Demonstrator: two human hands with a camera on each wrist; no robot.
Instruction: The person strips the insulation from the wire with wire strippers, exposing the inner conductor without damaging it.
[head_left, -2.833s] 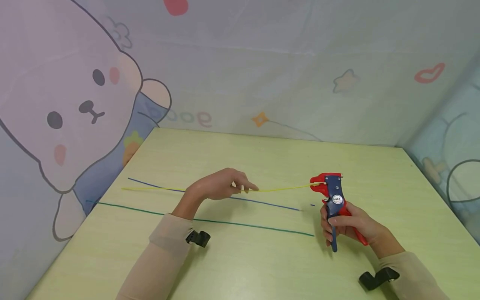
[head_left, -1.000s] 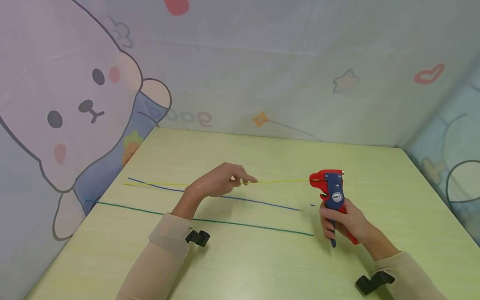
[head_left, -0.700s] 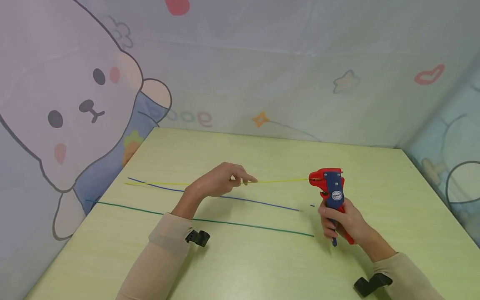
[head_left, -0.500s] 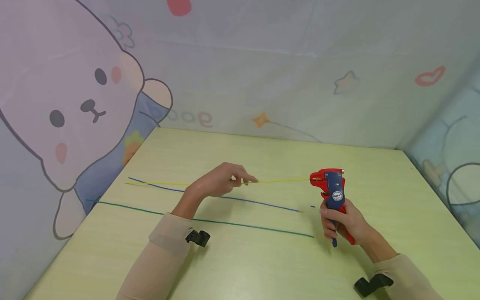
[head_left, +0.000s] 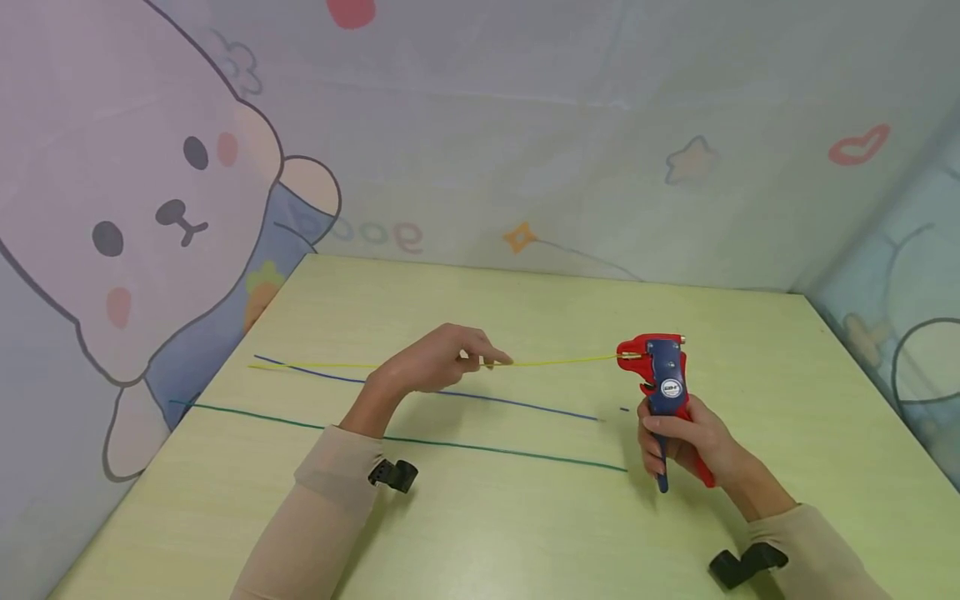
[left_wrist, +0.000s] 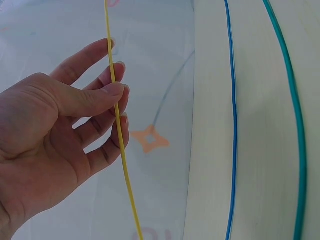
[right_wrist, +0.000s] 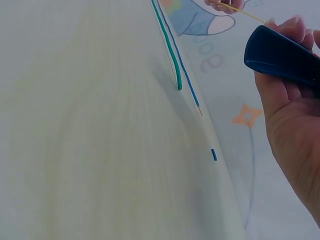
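My left hand [head_left: 491, 361] pinches a long yellow wire [head_left: 562, 361] between thumb and fingers and holds it just above the table; the left wrist view shows the left hand [left_wrist: 107, 92] on the yellow wire [left_wrist: 121, 150]. The wire's right end sits in the red head of a red and blue wire stripper [head_left: 658, 371]. My right hand [head_left: 686, 446] grips the stripper's handles, held upright. In the right wrist view the right hand [right_wrist: 292, 130] wraps the blue handle [right_wrist: 285, 52].
A blue wire [head_left: 480, 399] and a green wire [head_left: 465, 447] lie lengthwise on the pale green table [head_left: 525, 542], nearer me than the yellow one. A short blue offcut [head_left: 625, 409] lies by the blue wire's right end. Printed fabric walls close in the table's left, back and right sides.
Since 2.8 s ago the stripper's handles have closed together and the yellow wire has straightened and risen slightly. Over the last second both hands have stayed almost still.
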